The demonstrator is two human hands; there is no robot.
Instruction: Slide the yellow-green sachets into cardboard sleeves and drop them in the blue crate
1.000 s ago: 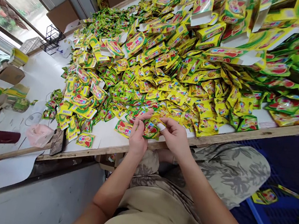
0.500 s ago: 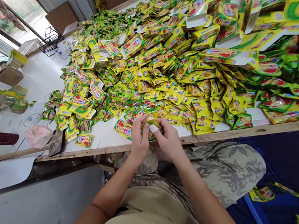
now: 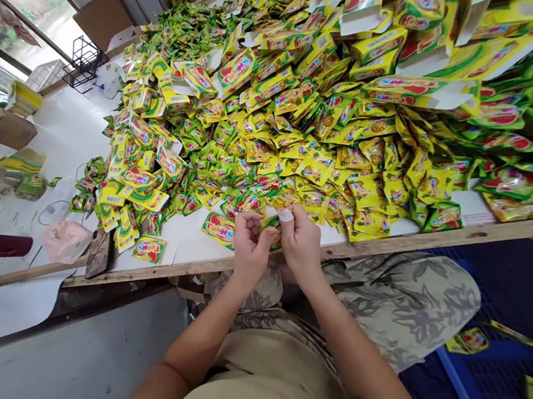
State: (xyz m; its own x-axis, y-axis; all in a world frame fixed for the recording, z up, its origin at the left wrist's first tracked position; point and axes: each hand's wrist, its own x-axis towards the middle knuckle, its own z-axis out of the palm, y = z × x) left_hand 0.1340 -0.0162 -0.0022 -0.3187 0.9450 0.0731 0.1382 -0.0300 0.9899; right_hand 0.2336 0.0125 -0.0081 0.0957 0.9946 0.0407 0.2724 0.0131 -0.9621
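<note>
Close to the table's front edge, a small green and yellow packet [image 3: 271, 222] is between my two hands, mostly covered by fingers. My left hand [image 3: 251, 251] is closed with its thumb against the packet. My right hand [image 3: 301, 245] pinches from the other side; its thumb wears a white covering [image 3: 285, 215]. Just left of my left hand lies a flat yellow and green packet [image 3: 219, 228] with large lettering. Beyond my fingers, many yellow pineapple-printed sachets [image 3: 314, 170] and green ones are heaped.
Small printed boxes [image 3: 236, 73] lie over the heap, with more at its left [image 3: 133, 195]. A phone [image 3: 100, 254], a pink plastic bag [image 3: 66, 241] and a dark red cup [image 3: 3, 247] rest at left. The wooden table edge [image 3: 381, 241] runs before my knees; blue crates [image 3: 484, 389] are at lower right.
My right hand has shifted slightly up, its thumb now pointing upward. My left fingers have curled more, and less of the packet shows. The view has moved a little.
</note>
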